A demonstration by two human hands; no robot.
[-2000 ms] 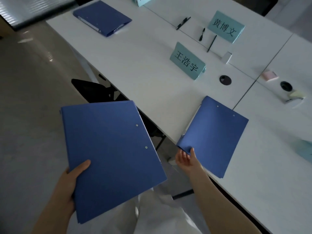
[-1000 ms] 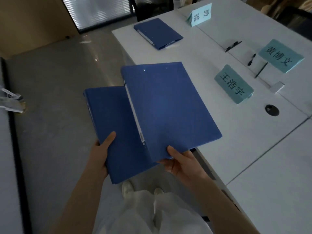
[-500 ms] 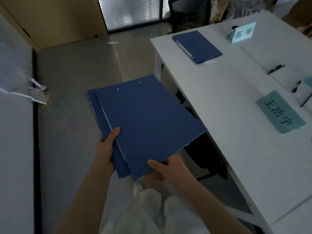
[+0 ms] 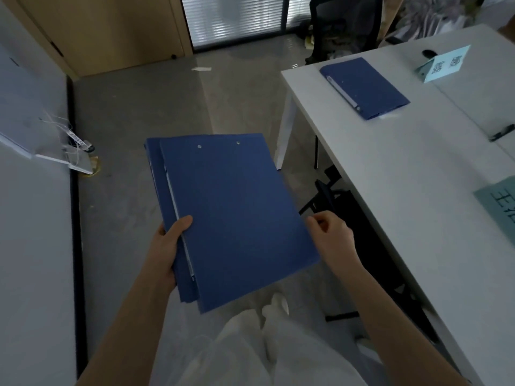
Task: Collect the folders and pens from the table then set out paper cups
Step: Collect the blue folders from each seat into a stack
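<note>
Currently, head view: left hand grips the left long edge of two stacked folders, thumb pressed flat on the top cover, fingers hidden underneath. Forearm rises from the lower left. The stack is held in the air over the floor, left of the table, not touching it. The upper folder sits slightly right of the lower one, so a strip of the lower shows along the left side.

Right hand is at the stack's right long edge, fingers loosely curled, thumb tip near or touching the edge; contact cannot be told. It clasps nothing visible.

A third folder lies flat near the table's far left corner, parallel to the left edge. A name card stands beyond it toward the far edge; a second card is cut off at the right. A dark pen lies at the seam between tabletops.

Open floor spans left and ahead of the stack. A chair stands past the table's far corner.
</note>
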